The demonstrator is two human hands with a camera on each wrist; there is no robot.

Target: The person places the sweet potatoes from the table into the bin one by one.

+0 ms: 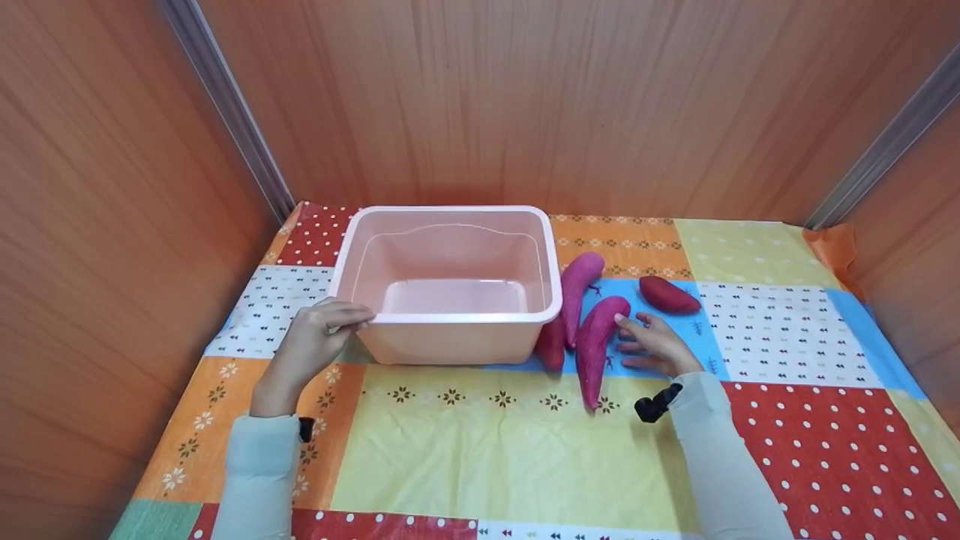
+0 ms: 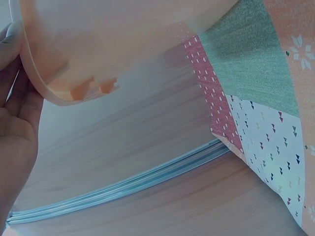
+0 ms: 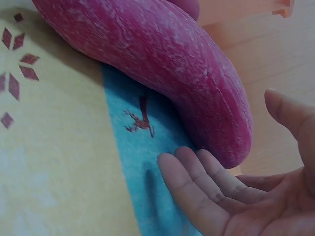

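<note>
Holding a tub by its rim on a cloth-covered desk

Patches of yellow, blue, orange, white and dotted red make up the cloth over the desk, some of them printed with small flowers or arrowheads; a green patch shows at the near left. Faint creases run through the large yellow patch. Wood-grain panels enclose the far side and both flanks, and a metal strip runs up each far corner. Close to the right-hand corner, a bit of orange fabric bunches against the panel.

The tub, pale peach with a whitish rim, stands upright left of centre, toward the back. The person's left grip is closed on its near left corner, the fingers pinching the rim.

The right grip is well open and has hold of nothing, its thumb held away from the fingers. It is right beside the front sweet potato, which lies across blue with its thin end on yellow; whether they touch I cannot tell. Between that and the tub lie a pink sweet potato and a partly hidden dark sweet potato. A red sweet potato lies apart, farther right, on blue.

Pale sleeves cover both forearms.
</note>
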